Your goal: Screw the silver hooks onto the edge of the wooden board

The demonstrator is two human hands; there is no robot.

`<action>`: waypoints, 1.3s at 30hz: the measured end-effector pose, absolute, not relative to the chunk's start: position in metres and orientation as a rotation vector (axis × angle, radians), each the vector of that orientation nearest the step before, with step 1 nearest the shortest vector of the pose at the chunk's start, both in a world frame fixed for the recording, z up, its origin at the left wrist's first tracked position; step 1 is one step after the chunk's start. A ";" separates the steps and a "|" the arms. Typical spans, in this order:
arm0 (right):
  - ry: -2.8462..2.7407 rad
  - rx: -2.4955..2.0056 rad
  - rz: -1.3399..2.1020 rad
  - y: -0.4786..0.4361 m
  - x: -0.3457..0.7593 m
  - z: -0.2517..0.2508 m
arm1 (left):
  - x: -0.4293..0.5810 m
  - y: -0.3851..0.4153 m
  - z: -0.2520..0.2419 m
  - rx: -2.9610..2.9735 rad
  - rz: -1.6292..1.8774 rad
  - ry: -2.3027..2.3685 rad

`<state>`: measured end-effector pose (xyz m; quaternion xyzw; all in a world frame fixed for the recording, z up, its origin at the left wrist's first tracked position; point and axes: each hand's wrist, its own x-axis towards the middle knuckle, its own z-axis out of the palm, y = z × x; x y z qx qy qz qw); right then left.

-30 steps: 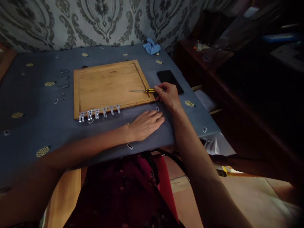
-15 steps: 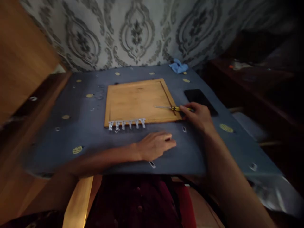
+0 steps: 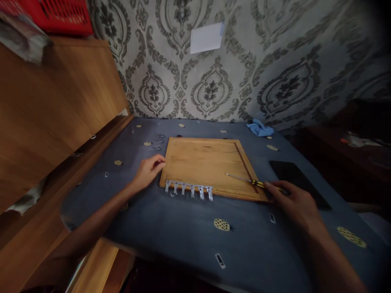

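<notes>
Presently, wooden board [image 3: 204, 160]: was laid flat on the tabletop [image 3: 183, 240], between the two hands; its near edge was turned toward the wearer.
Metal clips [image 3: 192, 191]: six were set in a row along the left part of the near edge and appeared to be attached; whether each was fully tightened could not be told.
Remaining edge: no clips were seen on the right part, where small dark marks, possibly holes, were shown; about half of the edge was judged unfitted.
Wire hooks [image 3: 158, 147]: were left loose on the tabletop, beyond the left hand, unattached to the board.
Screwdriver [image 3: 258, 184]: was held by the yellow-and-black handle in the right hand [image 3: 297, 203], the fingers closed around it; the tip was pointed left above the panel, with no clip engaged.
Left hand [image 3: 147, 173]: was placed at the left edge of the board, fingers curled and narrowly spaced; whether anything was pinched could not be told.
Printed tags [image 3: 220, 261]: were repeated on the table covering among pineapple motifs [image 3: 221, 224]; lettering was too small to be read.
White sheet [image 3: 207, 38]: was mounted on the wall; no writing could be made out.
Brands: none could be identified.
</notes>
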<state>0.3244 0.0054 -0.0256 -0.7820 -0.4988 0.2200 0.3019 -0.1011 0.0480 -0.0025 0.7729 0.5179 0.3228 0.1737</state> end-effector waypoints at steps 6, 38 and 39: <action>-1.345 -2.079 0.583 0.006 0.324 -0.025 | -0.142 0.060 -0.030 2.237 0.740 1.652; -1.549 -1.929 0.127 0.001 0.309 -0.029 | -0.098 0.106 0.009 1.762 0.946 1.303; -1.534 -1.912 0.042 -0.002 0.303 -0.025 | -0.088 0.098 0.011 1.753 0.921 1.252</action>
